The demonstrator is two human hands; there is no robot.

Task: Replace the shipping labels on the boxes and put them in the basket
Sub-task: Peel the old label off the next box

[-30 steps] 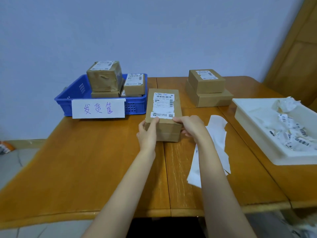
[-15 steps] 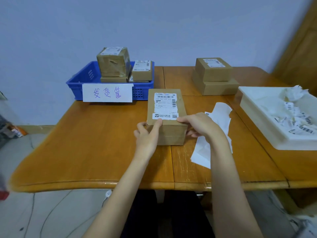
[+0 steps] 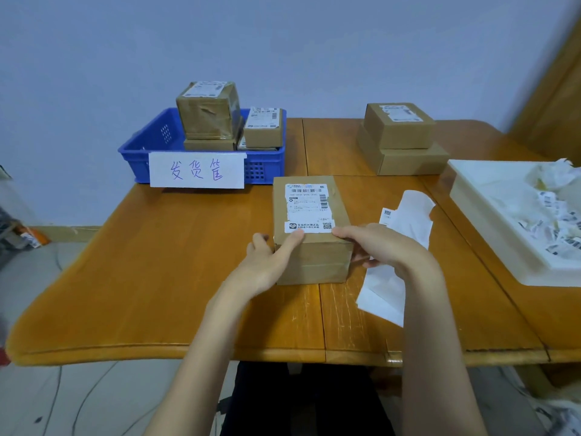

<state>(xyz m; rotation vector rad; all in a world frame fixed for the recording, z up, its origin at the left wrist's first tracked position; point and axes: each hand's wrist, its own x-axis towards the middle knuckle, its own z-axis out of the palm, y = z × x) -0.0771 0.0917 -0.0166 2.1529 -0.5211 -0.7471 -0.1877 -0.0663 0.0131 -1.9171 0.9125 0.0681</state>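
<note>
Head view: box [image 3: 311, 237] on worktop [image 3: 157, 262], between both hands. Left hand [image 3: 267, 262] grips near-left corner, thumb on label [image 3: 308, 207] edge. Right hand [image 3: 382, 247] grips near-right corner. Blue basket [image 3: 151, 152] behind-left.

- A plain, pale blue-grey wall [image 3: 283, 42] is seen across the back of the room, evenly lit.
- A wooden table [image 3: 157, 278] with an orange-brown finish and rounded corners is set against that wall; a seam is seen between its boards.
- A wooden panel [image 3: 553, 99] of similar colour is seen leaning at the right edge.
- A grey floor [image 3: 78, 401] is seen below the table, crossed by thin cables [image 3: 56, 398].
- A pale skirting board [image 3: 66, 231] is seen where wall and floor meet.
</note>
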